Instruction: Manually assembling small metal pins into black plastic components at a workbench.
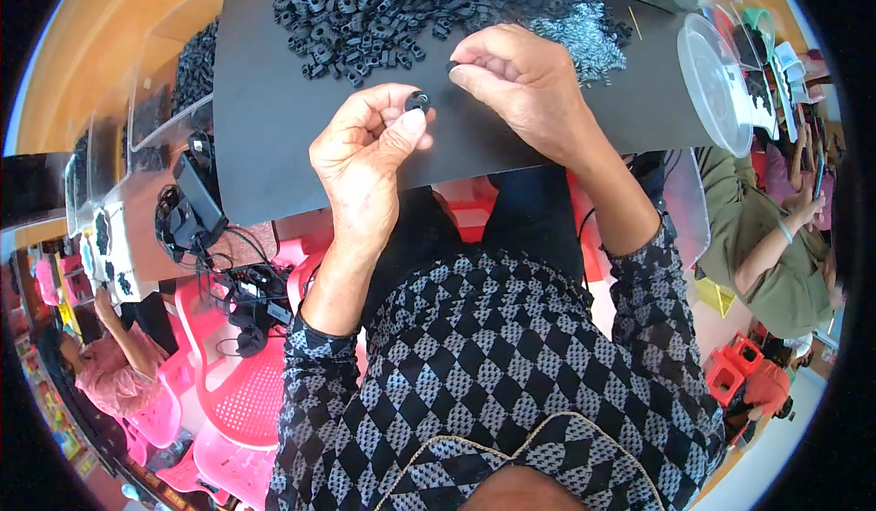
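Observation:
Between the thumb and fingers of my left hand [363,151] is a small round black plastic part [417,101], with a light mark or opening on its face. My right hand [529,87] is closed in a pinch just to the right and a little farther off, with a small dark piece [452,66] showing at its fingertips. The two hands are apart, above the dark table mat [283,164]. Beyond them spreads a large heap of small black plastic parts [365,18]. Next to it, behind my right hand, lies a pile of tiny shiny silvery pieces [589,41].
A round clear plastic lid [712,82] lies at the table's right edge, near a thin yellowish stick [635,24]. Clear bins with black parts [193,68] stand at left, above a black device with cables [196,196]. Pink chairs [242,401] and other people are around.

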Motion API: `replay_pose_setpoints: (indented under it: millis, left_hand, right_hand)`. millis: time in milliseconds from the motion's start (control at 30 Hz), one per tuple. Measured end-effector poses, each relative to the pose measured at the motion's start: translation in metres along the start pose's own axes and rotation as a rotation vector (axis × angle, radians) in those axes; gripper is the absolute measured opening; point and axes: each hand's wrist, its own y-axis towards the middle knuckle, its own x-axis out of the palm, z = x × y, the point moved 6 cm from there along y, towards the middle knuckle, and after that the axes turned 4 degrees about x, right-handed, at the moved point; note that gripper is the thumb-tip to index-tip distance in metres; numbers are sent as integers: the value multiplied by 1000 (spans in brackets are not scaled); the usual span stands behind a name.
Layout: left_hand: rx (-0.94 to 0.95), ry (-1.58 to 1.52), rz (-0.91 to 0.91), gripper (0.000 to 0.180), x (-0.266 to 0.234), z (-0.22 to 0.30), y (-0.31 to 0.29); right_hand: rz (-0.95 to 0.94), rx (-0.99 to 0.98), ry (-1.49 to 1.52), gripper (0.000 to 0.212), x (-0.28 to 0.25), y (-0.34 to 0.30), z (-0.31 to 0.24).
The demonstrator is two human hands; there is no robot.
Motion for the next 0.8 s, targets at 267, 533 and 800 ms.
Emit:
replay_pose_setpoints:
  millis: [267,533,800]
  left_hand:
    - [25,91,4,21,19,-4,-2]
    - [3,135,-18,21,31,-13,-6]
    - [23,148,-49,22,37,-20,-5]
  right_hand:
    - [17,355,724,9,-5,-20,14]
    - [0,398,818,11,-6,-27,26]
    - [113,334,800,12,-15,-31,29]
